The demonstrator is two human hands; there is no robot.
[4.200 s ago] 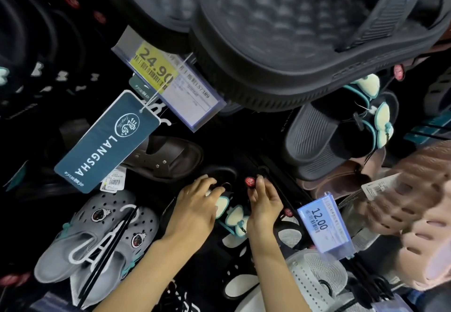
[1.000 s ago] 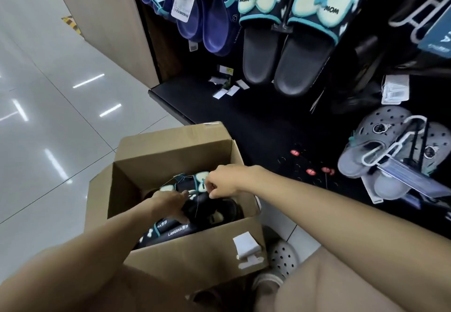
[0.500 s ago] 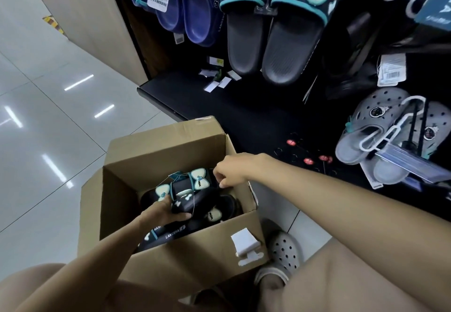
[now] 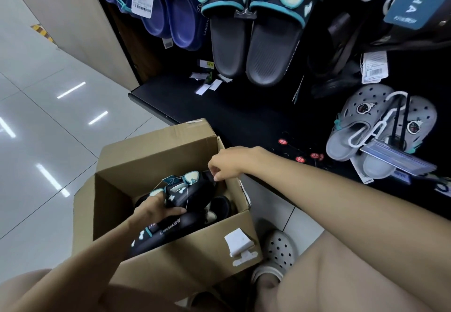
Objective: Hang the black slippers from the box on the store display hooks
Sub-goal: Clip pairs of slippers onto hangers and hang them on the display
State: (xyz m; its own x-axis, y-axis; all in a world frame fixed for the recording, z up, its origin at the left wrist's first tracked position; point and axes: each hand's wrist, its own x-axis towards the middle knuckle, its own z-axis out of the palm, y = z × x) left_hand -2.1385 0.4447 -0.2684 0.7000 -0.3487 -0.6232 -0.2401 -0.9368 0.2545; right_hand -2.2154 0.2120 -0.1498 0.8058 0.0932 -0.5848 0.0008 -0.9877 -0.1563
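Nearest me, my left hand (image 4: 156, 210) is down inside the cardboard box (image 4: 170, 263), fingers and thumb curled round a pair of black slippers (image 4: 188, 195) with teal-edged bows. The pair sits just above the other slippers (image 4: 168, 231) packed in the box, its long axis running from lower left up toward the box's far right corner, bows at the far end. There is open room above it, with the box walls close on both sides. My right hand (image 4: 225, 165) hangs over the box's right rim, fingers curled together; whether they pinch the thin tag string I cannot tell. Right of the box stands my foot in a white clog (image 4: 278, 253). Beyond the box lies the black display base (image 4: 231, 111). Farther up hang matching bow slippers (image 4: 253, 31), with grey clogs (image 4: 380, 128) hooked at right.
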